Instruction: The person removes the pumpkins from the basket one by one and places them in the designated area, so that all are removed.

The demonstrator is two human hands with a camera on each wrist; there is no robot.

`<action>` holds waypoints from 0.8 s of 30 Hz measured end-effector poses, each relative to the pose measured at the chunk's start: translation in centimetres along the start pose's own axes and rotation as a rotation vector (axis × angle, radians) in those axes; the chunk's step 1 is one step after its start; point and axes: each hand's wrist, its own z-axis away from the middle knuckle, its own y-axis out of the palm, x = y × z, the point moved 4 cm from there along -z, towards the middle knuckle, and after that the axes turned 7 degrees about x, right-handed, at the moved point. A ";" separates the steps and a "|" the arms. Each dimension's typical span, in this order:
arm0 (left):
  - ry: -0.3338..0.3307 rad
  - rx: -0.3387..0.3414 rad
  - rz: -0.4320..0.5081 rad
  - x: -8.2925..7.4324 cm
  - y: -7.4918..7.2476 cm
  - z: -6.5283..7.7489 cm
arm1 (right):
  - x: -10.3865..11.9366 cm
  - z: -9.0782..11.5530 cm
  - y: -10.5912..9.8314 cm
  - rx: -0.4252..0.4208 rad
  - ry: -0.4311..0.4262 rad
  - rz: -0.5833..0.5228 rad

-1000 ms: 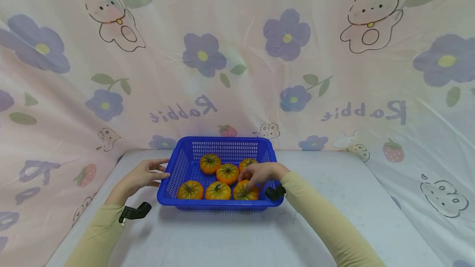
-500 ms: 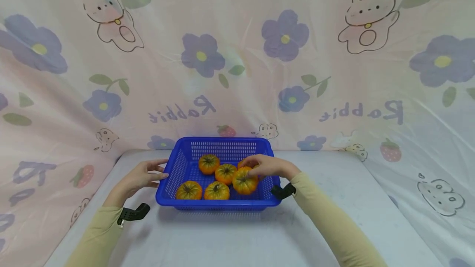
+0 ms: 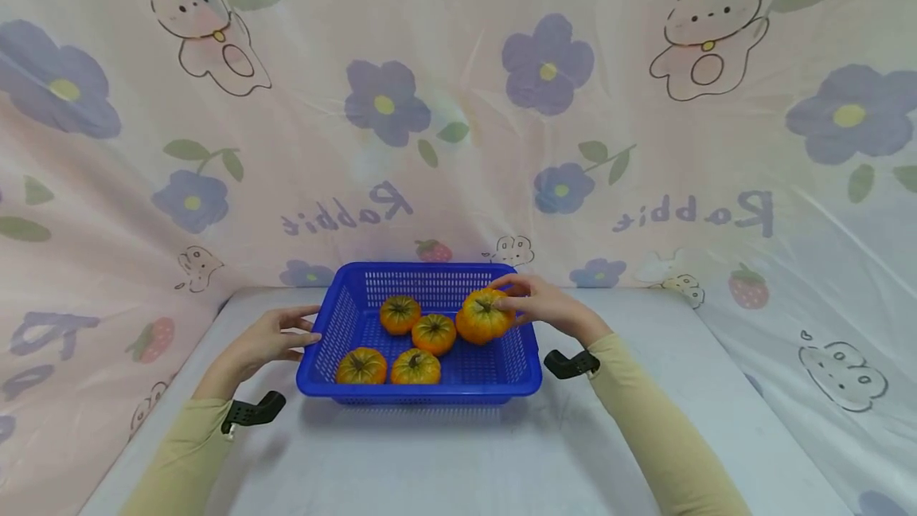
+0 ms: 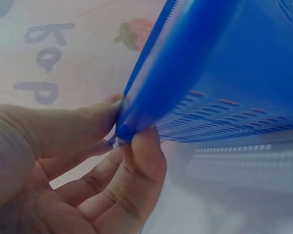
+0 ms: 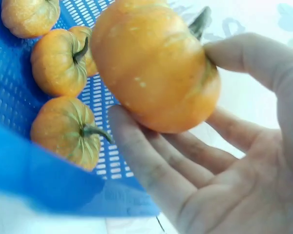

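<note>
Held pumpkin (image 3: 485,317): is being gripped by the right hand (image 3: 546,307), thumb beside the stem (image 5: 200,24), fingers (image 5: 154,161) underneath, apparently raised over the right side of the blue basket (image 3: 419,392).
Handling: firmness and modest weight are being suggested; a safer hold is probably being offered by the ribbed flanks than by the stem.
Basket rim (image 4: 154,87): is being pinched by the left hand (image 3: 265,338); smooth, stiff-looking plastic is being shown, slotted along the walls.

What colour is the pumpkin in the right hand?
Mostly orange. The pumpkin shows best in the right wrist view.
</note>
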 end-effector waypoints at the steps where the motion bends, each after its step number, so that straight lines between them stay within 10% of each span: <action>1: 0.001 0.001 0.000 -0.1 0.0 0.0 | -0.1 0.1 -0.3 -0.016 -0.004 -0.015; 24: -0.007 -0.001 0.028 0.3 0.1 0.1 | -4.2 3.2 -5.8 -0.384 0.004 -0.190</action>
